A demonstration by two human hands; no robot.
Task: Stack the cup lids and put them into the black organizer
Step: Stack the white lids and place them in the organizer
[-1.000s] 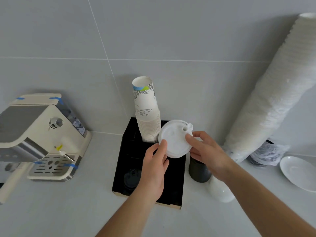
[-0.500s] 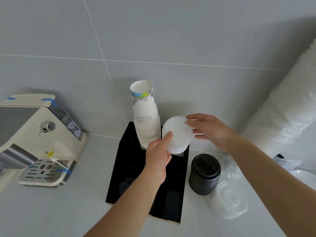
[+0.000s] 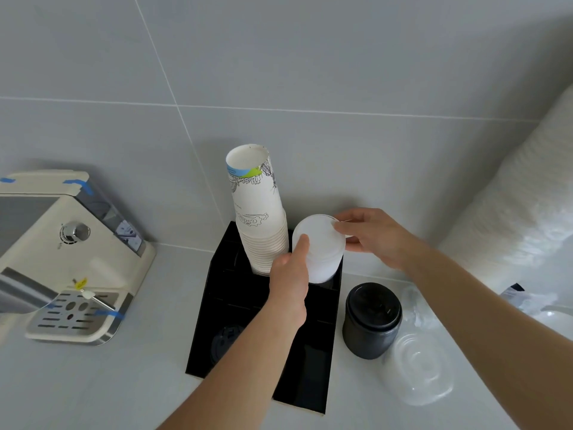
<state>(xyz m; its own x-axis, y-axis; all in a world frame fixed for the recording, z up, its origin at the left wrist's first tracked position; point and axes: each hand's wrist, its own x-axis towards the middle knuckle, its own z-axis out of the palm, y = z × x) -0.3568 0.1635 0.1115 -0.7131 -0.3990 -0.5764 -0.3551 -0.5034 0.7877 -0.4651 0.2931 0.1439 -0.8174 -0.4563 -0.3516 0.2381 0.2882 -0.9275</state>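
Stack of white lids (image 3: 321,252) held over rear right slot of black organizer (image 3: 248,308), gripped by left hand (image 3: 290,274) and right hand (image 3: 376,235); bottom possibly inside. Paper cups (image 3: 259,212) touch lids' left edge; black jar (image 3: 372,319) stands near organizer's right wall.

Espresso machine (image 3: 68,252): cream with metal panels, at the left on the worktop (image 3: 108,386), blue tape strips on its lid and drip tray.
Paper cups (image 3: 259,209): tall nested stack, printed with line drawings and a blue-green band, mouths down, tilted slightly.
Black jar (image 3: 370,319): dark, lidded, upright on the worktop.
Clear dome lids (image 3: 418,367): just right of the jar, lying on the worktop.
White stack (image 3: 514,218): long leaning column at the far right, against the grey tiled wall (image 3: 310,57).
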